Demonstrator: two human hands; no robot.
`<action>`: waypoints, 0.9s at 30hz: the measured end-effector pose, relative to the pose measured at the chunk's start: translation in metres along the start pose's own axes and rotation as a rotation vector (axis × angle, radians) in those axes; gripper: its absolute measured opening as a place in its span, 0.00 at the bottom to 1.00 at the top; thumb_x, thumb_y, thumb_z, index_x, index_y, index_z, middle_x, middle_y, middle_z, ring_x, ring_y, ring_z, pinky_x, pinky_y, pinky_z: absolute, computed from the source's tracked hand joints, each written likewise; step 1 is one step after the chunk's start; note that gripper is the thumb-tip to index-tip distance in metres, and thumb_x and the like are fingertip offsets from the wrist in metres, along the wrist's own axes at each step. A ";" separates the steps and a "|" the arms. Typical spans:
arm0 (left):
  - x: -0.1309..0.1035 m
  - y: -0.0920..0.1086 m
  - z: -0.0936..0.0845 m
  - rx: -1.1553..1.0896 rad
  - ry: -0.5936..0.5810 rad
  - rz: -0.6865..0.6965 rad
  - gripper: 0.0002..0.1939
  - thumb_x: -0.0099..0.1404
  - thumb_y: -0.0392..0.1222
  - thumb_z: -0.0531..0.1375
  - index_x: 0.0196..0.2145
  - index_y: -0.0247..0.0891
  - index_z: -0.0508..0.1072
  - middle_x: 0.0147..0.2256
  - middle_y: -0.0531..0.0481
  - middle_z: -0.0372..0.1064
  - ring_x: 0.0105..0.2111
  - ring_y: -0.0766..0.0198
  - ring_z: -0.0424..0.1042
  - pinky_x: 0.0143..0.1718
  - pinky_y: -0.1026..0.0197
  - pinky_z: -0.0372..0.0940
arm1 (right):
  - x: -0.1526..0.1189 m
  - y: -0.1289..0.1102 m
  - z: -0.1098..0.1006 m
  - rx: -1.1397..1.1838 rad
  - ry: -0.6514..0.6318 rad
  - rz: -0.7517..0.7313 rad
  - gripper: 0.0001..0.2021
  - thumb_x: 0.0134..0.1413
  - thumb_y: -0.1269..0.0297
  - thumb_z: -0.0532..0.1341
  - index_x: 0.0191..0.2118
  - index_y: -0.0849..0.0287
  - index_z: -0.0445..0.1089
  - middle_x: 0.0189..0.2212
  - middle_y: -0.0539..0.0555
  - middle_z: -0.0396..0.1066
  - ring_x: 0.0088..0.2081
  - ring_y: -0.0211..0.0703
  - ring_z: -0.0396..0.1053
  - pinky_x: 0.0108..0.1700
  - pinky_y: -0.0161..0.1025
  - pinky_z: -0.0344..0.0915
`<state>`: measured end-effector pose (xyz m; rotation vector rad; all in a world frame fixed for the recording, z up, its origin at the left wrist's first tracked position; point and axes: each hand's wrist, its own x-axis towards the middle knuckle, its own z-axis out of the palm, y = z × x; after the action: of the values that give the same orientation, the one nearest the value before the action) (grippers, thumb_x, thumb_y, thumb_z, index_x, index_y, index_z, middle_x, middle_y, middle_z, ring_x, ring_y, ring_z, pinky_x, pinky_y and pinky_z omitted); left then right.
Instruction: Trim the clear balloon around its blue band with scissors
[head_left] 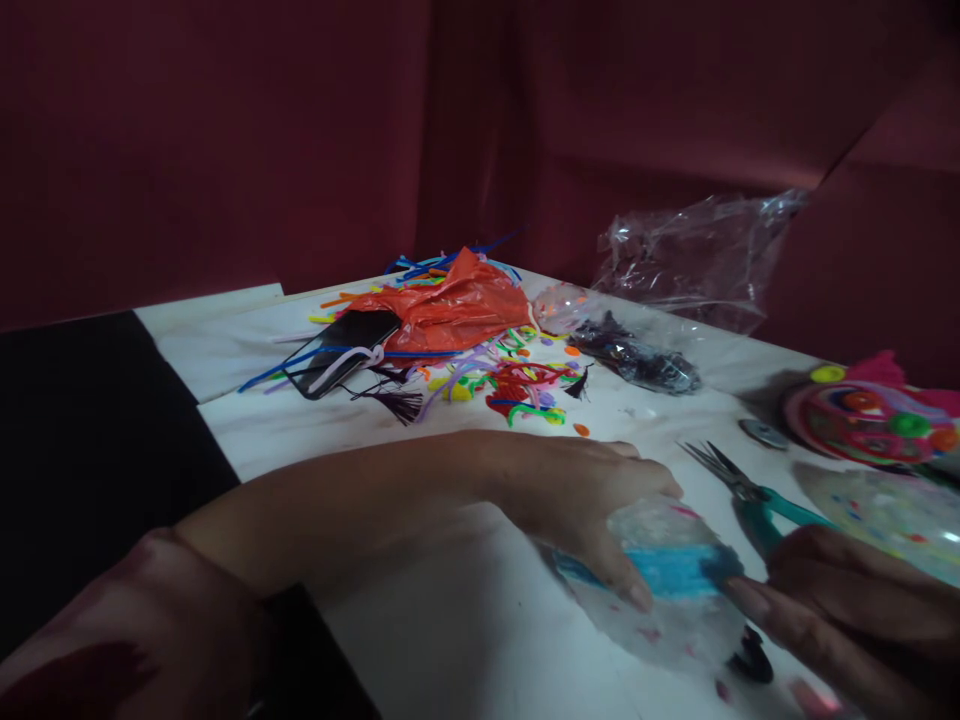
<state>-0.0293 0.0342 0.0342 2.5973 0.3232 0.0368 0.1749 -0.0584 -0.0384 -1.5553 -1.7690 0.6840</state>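
My left hand (577, 500) reaches across the white table (420, 630) and rests on a clear plastic ball (660, 590) speckled with coloured bits, thumb pressing a fuzzy blue pipe cleaner (679, 572) wrapped on it. My right hand (840, 610) comes in from the lower right, its fingertips pinching the blue pipe cleaner's end against the ball. Teal-handled pliers (750, 495) lie just behind my right hand.
A pile of coloured pipe cleaners (510, 380), an orange plastic bag (457, 305) and a black phone (341, 350) sit at the back. A clear plastic bag (697, 260), dark beads (637, 360), a pink decorated disc (870, 415) and a second clear ball (892, 515) lie right.
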 end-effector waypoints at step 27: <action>0.002 0.003 0.000 -0.053 -0.002 -0.049 0.32 0.51 0.47 0.56 0.51 0.31 0.54 0.47 0.44 0.56 0.47 0.60 0.57 0.47 0.60 0.54 | -0.002 0.007 -0.004 -0.160 0.139 -0.065 0.30 0.58 0.39 0.61 0.21 0.64 0.62 0.19 0.53 0.52 0.20 0.48 0.59 0.21 0.28 0.64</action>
<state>-0.0268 0.0324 0.0351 2.5354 0.3797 0.0251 0.1827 -0.0594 -0.0420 -1.6018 -1.7970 0.4009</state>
